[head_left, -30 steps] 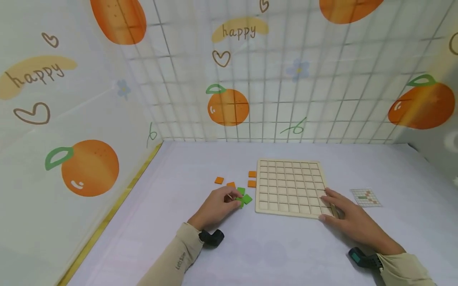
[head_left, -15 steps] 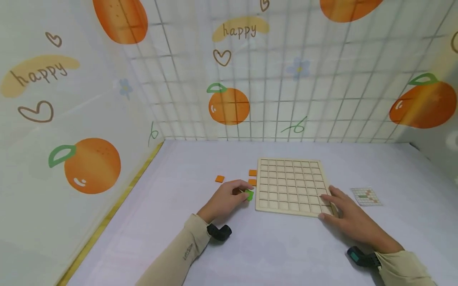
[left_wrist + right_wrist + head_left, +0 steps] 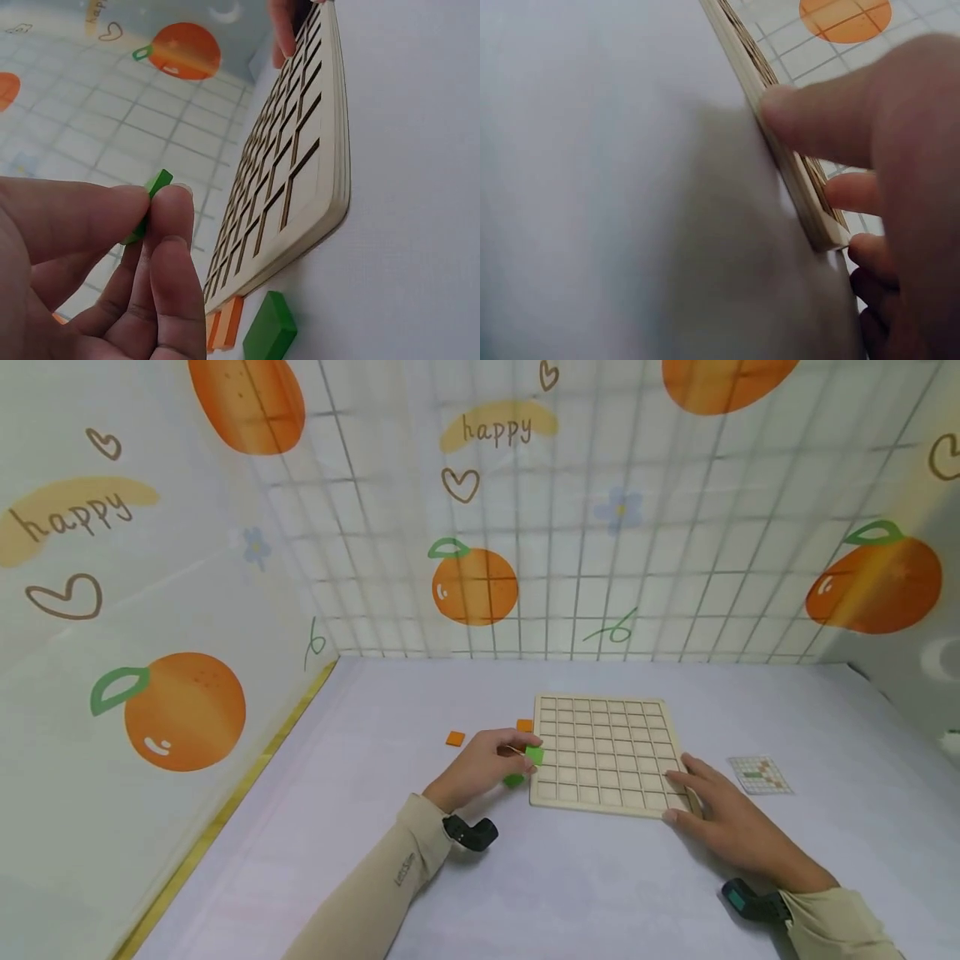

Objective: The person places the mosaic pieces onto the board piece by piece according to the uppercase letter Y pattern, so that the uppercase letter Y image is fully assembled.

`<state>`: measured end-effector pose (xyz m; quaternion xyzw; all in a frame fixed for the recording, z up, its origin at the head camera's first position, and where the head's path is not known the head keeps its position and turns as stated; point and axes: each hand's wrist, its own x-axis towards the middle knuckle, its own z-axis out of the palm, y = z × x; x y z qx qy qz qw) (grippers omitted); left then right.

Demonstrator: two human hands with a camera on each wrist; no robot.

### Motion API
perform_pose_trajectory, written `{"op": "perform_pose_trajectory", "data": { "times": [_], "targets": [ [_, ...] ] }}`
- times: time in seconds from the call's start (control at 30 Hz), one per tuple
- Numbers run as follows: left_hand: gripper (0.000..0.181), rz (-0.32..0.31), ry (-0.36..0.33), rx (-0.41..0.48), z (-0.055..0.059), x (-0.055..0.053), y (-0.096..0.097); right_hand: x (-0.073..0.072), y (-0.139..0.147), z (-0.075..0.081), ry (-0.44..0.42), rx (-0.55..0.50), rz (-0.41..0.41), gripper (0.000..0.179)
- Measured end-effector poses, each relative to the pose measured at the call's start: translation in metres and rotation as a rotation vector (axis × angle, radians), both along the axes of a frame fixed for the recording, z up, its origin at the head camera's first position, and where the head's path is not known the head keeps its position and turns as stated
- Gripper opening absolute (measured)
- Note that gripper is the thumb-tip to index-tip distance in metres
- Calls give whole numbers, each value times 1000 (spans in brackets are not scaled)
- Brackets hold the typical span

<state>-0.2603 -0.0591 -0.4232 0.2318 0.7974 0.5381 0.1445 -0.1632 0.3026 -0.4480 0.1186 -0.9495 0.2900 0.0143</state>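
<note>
My left hand [image 3: 480,767] pinches a green square tile [image 3: 534,755] between thumb and fingers, just over the left edge of the wooden grid board [image 3: 600,758]. In the left wrist view the held tile [image 3: 157,184] is tilted and raised off the table. Another green tile [image 3: 270,330] lies on the table beside the board, partly under my left hand in the head view. My right hand [image 3: 723,822] holds the board's near right corner. The right wrist view has its thumb [image 3: 810,120] against the near edge and other fingers around the corner.
Orange tiles lie left of the board, one [image 3: 455,738] farther out and another [image 3: 524,725] near its edge. My left hand hides part of this area. A small pattern card [image 3: 760,775] lies to the right. A printed curtain [image 3: 360,527] stands behind the white table.
My left hand has moved right from the green tile pile, lifting one tile to the board's left edge. The right hand stays at the board's corner.
</note>
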Motion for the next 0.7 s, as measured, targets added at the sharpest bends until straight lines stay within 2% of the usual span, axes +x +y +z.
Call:
{"op": "perform_pose_trajectory", "data": {
  "times": [0.27,0.57,0.7],
  "targets": [
    [43,17,-46,-10,-2,-7,7,-2,-1,0,-17,3,-6,76],
    [38,65,-82,-13,-4,-10,10,-3,-3,-2,-29,-4,3,75],
    [37,36,-97,14,-4,-14,18,-3,0,-3,-24,-9,11,75]
  ]
}}
